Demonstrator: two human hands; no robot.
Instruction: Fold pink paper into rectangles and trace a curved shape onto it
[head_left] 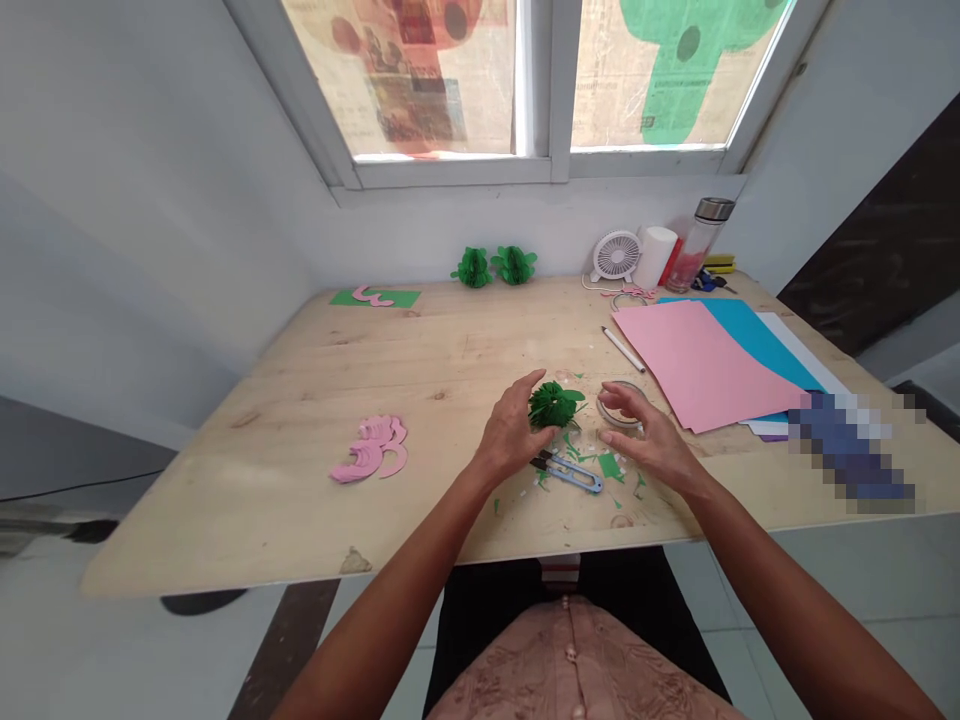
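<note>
A green layered paper flower (553, 404) is between the thumb and curved fingers of my left hand (517, 425), which holds it from its left side. To the right, my right hand (649, 432) has its fingers apart with nothing between them, and its fingertips are over a tape roll (606, 408). Below the flower lies a light-blue cutter (574, 473) with a dark end, partly beside my left thumb. Green paper scraps (610, 466) are scattered around the cutter.
Pink cut-paper shapes (369, 450) lie at left; a green strip (405, 298) is farther back. Two green flowers (473, 268) stand by the wall. Pink sheets (697, 360), a white pen (622, 349), a small fan (616, 256) and a bottle (694, 250) are at right.
</note>
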